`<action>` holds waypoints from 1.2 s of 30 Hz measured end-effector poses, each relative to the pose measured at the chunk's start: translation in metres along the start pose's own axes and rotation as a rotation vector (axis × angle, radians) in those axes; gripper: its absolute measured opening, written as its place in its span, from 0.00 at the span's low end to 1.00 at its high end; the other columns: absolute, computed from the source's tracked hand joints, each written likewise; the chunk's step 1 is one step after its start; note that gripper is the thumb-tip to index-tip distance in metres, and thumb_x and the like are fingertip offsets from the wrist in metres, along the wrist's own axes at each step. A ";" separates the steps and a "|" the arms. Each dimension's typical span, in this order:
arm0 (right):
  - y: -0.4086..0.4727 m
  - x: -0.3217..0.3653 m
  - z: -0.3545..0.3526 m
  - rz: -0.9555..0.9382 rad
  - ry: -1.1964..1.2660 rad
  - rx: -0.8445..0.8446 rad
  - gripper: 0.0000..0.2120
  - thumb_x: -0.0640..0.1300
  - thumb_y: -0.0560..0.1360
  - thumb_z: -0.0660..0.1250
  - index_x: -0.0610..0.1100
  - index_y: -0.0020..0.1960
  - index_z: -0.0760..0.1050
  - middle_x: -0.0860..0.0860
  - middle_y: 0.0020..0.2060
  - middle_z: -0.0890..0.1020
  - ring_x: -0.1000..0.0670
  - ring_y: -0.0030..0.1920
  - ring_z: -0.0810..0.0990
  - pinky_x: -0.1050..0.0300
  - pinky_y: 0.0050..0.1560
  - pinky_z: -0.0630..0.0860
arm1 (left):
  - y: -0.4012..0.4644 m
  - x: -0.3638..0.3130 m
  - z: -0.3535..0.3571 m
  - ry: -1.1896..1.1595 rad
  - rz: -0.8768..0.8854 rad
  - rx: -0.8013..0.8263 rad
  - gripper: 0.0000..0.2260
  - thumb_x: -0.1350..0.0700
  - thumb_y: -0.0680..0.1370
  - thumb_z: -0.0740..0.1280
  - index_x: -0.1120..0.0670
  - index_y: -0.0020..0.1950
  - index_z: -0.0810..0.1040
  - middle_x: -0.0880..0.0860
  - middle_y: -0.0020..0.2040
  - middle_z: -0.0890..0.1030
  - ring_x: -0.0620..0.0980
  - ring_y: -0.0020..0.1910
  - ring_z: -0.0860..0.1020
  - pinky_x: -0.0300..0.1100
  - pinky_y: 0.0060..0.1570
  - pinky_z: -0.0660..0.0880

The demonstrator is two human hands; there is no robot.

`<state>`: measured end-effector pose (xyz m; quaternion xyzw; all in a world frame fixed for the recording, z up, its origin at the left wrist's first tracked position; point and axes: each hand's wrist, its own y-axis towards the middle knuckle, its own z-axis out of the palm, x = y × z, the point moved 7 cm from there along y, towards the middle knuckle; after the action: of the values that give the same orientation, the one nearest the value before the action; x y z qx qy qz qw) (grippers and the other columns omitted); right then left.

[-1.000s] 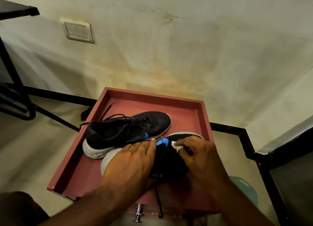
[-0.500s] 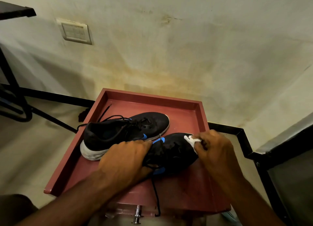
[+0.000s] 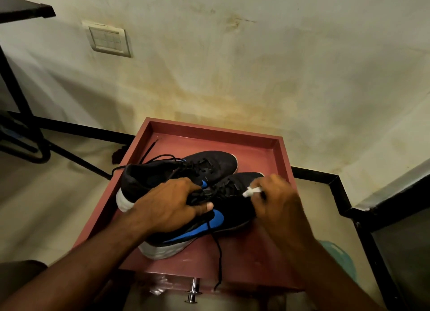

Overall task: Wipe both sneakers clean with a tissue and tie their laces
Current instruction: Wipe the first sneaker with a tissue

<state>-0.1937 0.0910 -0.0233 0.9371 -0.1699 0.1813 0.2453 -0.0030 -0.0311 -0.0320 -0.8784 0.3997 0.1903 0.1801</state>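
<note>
Two black sneakers with blue swooshes and white soles lie in a red tray (image 3: 277, 147). The near sneaker (image 3: 223, 220) is tipped on its side, its blue swoosh facing up. My left hand (image 3: 169, 206) grips it at the laces and collar. My right hand (image 3: 277, 199) pinches a small white tissue (image 3: 251, 190) against the near sneaker's toe area. The far sneaker (image 3: 209, 165) rests behind it, laces loose. One black lace (image 3: 218, 259) hangs over the tray's front edge.
The tray sits on a low stand against a stained wall with a switch plate (image 3: 108, 40). A black table frame (image 3: 21, 115) stands at the left. A metal knob (image 3: 193, 292) sticks out below the tray. A green object (image 3: 339, 257) lies at the lower right.
My left hand has rolled the near sneaker onto its side, showing the blue swoosh and white sole. My right hand with the tissue moved from mid-shoe toward the toe.
</note>
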 end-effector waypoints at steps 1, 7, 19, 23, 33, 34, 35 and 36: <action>0.003 -0.006 -0.005 0.017 -0.053 -0.029 0.05 0.37 0.74 0.73 0.45 0.47 0.81 0.50 0.42 0.79 0.50 0.41 0.76 0.58 0.41 0.71 | -0.001 -0.002 0.002 0.007 0.011 0.033 0.20 0.29 0.76 0.63 0.40 0.58 0.80 0.41 0.53 0.81 0.42 0.50 0.81 0.48 0.53 0.80; -0.030 0.032 0.022 0.020 0.154 0.146 0.07 0.40 0.74 0.70 0.51 0.48 0.79 0.59 0.45 0.79 0.60 0.46 0.77 0.69 0.45 0.73 | 0.002 -0.008 0.004 0.025 0.012 0.052 0.13 0.33 0.77 0.64 0.40 0.47 0.77 0.43 0.42 0.82 0.43 0.42 0.81 0.52 0.47 0.81; -0.004 -0.018 -0.039 0.160 0.271 -0.082 0.09 0.38 0.73 0.72 0.52 0.45 0.85 0.58 0.44 0.84 0.59 0.44 0.84 0.57 0.43 0.83 | -0.003 -0.006 0.002 -0.140 0.024 0.117 0.14 0.40 0.81 0.66 0.46 0.39 0.77 0.46 0.36 0.82 0.42 0.36 0.81 0.43 0.42 0.78; -0.017 -0.002 -0.012 0.119 0.215 0.175 0.05 0.43 0.72 0.75 0.53 0.46 0.84 0.59 0.41 0.83 0.59 0.41 0.83 0.56 0.43 0.82 | 0.002 -0.001 0.000 -0.181 0.000 0.081 0.13 0.39 0.81 0.64 0.46 0.47 0.82 0.45 0.42 0.85 0.40 0.41 0.83 0.45 0.47 0.81; -0.015 0.009 0.001 0.043 0.073 0.190 0.12 0.37 0.71 0.73 0.53 0.45 0.75 0.57 0.41 0.79 0.57 0.41 0.77 0.63 0.40 0.71 | 0.005 0.004 0.000 -0.204 -0.021 0.091 0.15 0.37 0.81 0.63 0.45 0.53 0.83 0.44 0.45 0.86 0.41 0.44 0.84 0.49 0.52 0.82; -0.012 0.001 -0.003 0.078 0.054 0.165 0.14 0.37 0.71 0.74 0.54 0.45 0.74 0.57 0.40 0.79 0.56 0.40 0.77 0.63 0.40 0.72 | 0.005 0.004 0.000 -0.213 -0.028 0.097 0.15 0.36 0.80 0.63 0.44 0.53 0.83 0.43 0.45 0.86 0.40 0.45 0.84 0.49 0.52 0.82; -0.013 0.001 -0.001 0.097 0.062 0.189 0.14 0.38 0.71 0.74 0.54 0.46 0.74 0.57 0.40 0.79 0.57 0.40 0.78 0.62 0.39 0.74 | 0.004 0.003 0.001 -0.207 -0.034 0.098 0.16 0.36 0.80 0.63 0.44 0.53 0.83 0.44 0.45 0.86 0.40 0.44 0.84 0.49 0.52 0.82; -0.019 0.006 0.006 0.104 0.090 0.245 0.14 0.39 0.72 0.74 0.55 0.47 0.73 0.58 0.41 0.79 0.58 0.40 0.79 0.62 0.39 0.77 | 0.004 0.002 0.002 -0.182 -0.040 0.094 0.16 0.36 0.80 0.63 0.45 0.52 0.83 0.44 0.44 0.86 0.41 0.43 0.84 0.49 0.51 0.82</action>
<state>-0.1793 0.1022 -0.0329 0.9409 -0.1835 0.2549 0.1266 -0.0053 -0.0341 -0.0353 -0.8559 0.3724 0.2469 0.2603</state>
